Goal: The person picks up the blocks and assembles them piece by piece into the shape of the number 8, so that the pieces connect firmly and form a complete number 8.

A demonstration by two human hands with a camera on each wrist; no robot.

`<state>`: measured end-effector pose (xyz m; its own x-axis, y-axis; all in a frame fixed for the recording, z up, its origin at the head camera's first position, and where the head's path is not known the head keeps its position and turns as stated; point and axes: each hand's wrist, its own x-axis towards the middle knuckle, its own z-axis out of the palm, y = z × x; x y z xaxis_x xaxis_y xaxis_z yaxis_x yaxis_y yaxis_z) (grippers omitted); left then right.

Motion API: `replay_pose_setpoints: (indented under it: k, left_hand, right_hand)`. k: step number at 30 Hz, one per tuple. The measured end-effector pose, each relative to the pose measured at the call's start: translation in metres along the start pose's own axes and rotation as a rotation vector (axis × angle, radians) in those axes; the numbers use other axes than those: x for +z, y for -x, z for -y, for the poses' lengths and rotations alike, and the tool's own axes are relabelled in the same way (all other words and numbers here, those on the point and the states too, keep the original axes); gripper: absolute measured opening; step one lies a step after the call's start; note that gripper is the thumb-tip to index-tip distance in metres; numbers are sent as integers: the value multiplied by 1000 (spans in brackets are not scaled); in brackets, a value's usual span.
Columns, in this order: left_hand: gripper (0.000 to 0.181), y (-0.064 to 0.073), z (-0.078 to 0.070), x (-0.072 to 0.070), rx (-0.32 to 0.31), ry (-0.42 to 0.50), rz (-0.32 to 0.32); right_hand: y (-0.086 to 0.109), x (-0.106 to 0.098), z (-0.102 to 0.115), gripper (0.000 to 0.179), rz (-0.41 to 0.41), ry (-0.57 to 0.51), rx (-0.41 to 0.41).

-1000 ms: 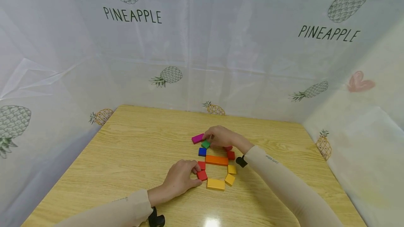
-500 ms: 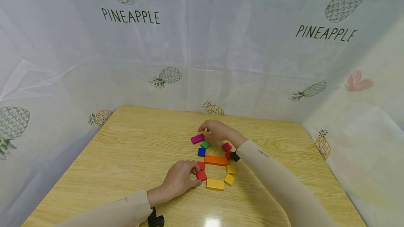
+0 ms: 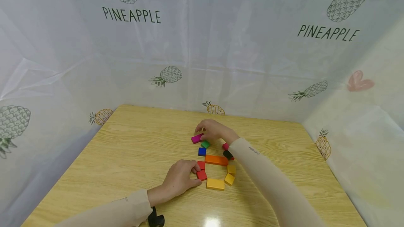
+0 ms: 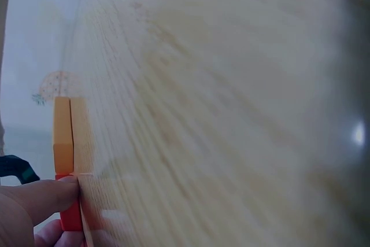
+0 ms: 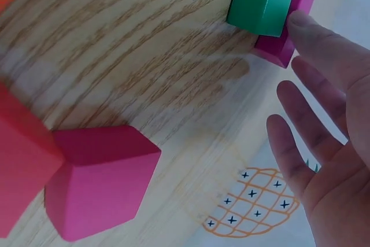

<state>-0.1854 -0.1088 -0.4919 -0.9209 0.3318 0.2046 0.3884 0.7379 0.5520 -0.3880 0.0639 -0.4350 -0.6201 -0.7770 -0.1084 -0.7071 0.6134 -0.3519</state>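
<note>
My left hand (image 3: 179, 177) rests on the table at the left of the block ring, thumb and fingers holding two small red blocks (image 3: 201, 175). In the left wrist view its thumb lies against a red block (image 4: 71, 217), beside a long yellow block (image 4: 63, 137). My right hand (image 3: 214, 130) is at the far end of the blocks. Its thumb touches the long magenta block (image 3: 196, 138), while the other fingers are spread loosely beyond it. A green block (image 5: 263, 1) sits against the magenta one. A blue block (image 3: 202, 151) lies just nearer.
A long orange block (image 3: 216, 160) crosses the middle of the arrangement. Two small yellow blocks (image 3: 230, 174) line its right side. A pink block (image 5: 104, 183) and a red block (image 5: 23, 166) lie beneath my right wrist. White pineapple-print sheeting (image 3: 202, 45) surrounds the wooden table (image 3: 142, 132).
My right hand has let go of the green block's area and shifted left and away, to the magenta block. My left hand and the other blocks stay put.
</note>
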Motion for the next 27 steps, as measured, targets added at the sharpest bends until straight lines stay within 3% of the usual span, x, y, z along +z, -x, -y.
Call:
replay_pose_setpoints:
  k: [14,21,27]
  left_hand:
    - [30,0,1,1,13,7,-10]
    - [30,0,0,0,11,8,-7]
    - [30,0,-1,0,6,3,-7]
  right_hand:
    - [-4,3,-10,20,35,61,18]
    - [-2,4,-15,16,-5,76,28]
    - [13,-4,-19,17,-47,61,60]
